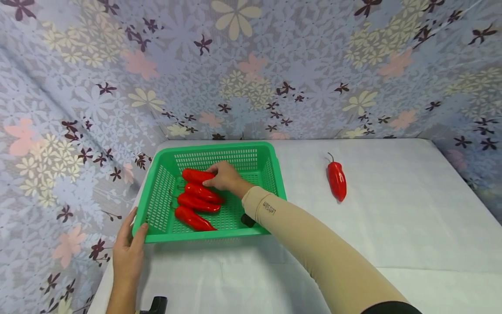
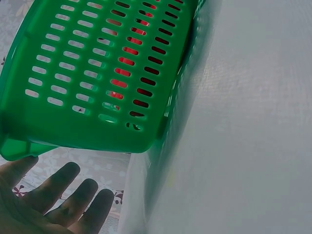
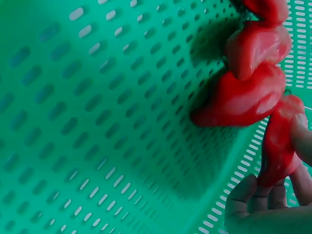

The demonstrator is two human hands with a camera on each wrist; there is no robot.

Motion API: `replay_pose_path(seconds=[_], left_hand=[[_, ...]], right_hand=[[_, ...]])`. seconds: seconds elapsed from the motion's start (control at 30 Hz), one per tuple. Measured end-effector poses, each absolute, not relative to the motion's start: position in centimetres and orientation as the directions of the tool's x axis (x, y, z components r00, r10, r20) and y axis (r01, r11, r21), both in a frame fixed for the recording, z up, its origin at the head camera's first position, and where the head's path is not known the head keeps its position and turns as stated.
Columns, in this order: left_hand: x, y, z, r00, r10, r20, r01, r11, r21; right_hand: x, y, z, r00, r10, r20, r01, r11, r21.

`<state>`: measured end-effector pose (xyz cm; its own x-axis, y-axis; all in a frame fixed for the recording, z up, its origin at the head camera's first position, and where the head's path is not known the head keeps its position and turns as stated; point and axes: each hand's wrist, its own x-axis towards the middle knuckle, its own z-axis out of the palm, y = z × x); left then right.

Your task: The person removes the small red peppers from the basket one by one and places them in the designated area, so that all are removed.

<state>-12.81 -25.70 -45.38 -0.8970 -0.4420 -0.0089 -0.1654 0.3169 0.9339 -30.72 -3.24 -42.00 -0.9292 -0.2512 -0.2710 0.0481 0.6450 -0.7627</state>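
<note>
Inside a green plastic basket (image 1: 204,234), several red peppers (image 1: 194,219) lie side by side toward its left half. My right hand (image 1: 225,176) reaches over the front rim and grips the rearmost red pepper (image 3: 279,141) between thumb and fingers; the pepper's end is hidden by the hand. At the basket's front left corner is my left hand (image 1: 129,244), thumb on the rim. The left wrist view shows one fingertip of that hand against the rim's underside, the other fingers (image 2: 58,187) stretched out loosely. A single red pepper (image 1: 337,179) with a stem lies outside, right of the basket.
A white-covered table (image 1: 396,196) holds the basket near its back left corner. Flower-patterned cloth (image 1: 251,52) rises behind the table and along its sides. Black wrist gear (image 1: 248,220) shows beside the right forearm, within the basket's outline.
</note>
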Motion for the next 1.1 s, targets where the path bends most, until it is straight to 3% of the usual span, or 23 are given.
replay_pose_path(seconds=[0.4,0.8,1.1], left_hand=[[-12.7,-25.5,-45.0,-0.899,-0.437,-0.023,-0.168,0.297,0.940],[-12.7,-25.8,-44.9,-0.899,-0.433,-0.063,-0.219,0.321,0.922],[-12.6,-25.8,-44.8,-0.899,-0.432,-0.068,-0.225,0.324,0.919]], right_hand=[[-30.1,-2.9,-40.6,-0.944,-0.243,-0.222,0.036,0.593,-0.804],[-29.7,-2.2,-38.5,-0.977,-0.214,0.019,-0.115,0.445,-0.888],[-28.6,-1.0,-35.7,-0.991,-0.132,-0.026,-0.031,0.407,-0.913]])
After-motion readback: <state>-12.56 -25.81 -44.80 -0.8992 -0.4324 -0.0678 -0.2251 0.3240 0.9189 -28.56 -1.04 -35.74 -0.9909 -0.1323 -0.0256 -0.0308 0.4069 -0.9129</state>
